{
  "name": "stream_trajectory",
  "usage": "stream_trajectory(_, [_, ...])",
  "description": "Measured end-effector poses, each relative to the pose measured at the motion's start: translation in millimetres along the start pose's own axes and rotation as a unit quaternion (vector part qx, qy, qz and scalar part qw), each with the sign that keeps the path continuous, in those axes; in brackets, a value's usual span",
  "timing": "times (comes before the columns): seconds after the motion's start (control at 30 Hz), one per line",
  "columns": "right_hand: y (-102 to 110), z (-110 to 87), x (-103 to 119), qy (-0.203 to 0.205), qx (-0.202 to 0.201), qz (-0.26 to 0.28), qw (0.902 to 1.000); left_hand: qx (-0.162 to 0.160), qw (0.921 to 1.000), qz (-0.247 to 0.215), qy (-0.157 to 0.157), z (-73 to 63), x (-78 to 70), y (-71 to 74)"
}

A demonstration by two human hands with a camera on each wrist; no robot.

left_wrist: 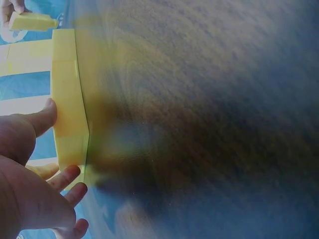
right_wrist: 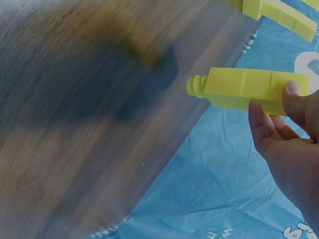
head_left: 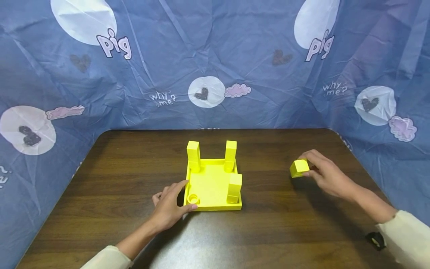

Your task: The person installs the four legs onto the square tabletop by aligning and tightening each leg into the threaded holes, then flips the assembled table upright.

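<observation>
A square yellow base (head_left: 211,186) with a raised rim lies on the table. Square yellow legs rise from three of its corners: back left (head_left: 193,156), back right (head_left: 230,156) and front right (head_left: 234,188). A round socket (head_left: 193,199) shows in the front left corner. My left hand (head_left: 168,209) holds the base there, thumb on the front wall and fingers around the left side. Off to the right, my right hand (head_left: 324,173) pinches another yellow leg (right_wrist: 249,89) above the table, between thumb and fingers. Its threaded end (right_wrist: 197,86) points down toward the tabletop.
The dark wood table (head_left: 134,157) has rounded back corners. Blue printed cloth (head_left: 215,48) hangs behind it and along both sides. A small black object (head_left: 376,240) is by the right sleeve.
</observation>
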State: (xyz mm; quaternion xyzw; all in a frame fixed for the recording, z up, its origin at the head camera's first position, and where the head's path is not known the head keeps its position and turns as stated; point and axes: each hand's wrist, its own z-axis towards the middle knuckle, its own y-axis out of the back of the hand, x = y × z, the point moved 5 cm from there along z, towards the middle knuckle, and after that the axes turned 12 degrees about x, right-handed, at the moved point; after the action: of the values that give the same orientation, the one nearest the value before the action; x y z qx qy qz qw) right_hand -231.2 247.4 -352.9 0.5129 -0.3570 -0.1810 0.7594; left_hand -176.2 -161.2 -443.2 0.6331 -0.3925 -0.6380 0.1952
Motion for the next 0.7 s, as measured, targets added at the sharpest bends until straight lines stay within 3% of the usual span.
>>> stream_trajectory(0.3, [-3,14.5,6,-0.068,0.001,0.104,0.9923,-0.006,1.0,0.005,0.0,0.8,-0.2,0.2])
stream_trajectory(0.7, [-4,42.8,38,-0.059,0.0,0.236,0.9699,-0.005,1.0,0.002,0.001,0.0,-0.4,-0.4])
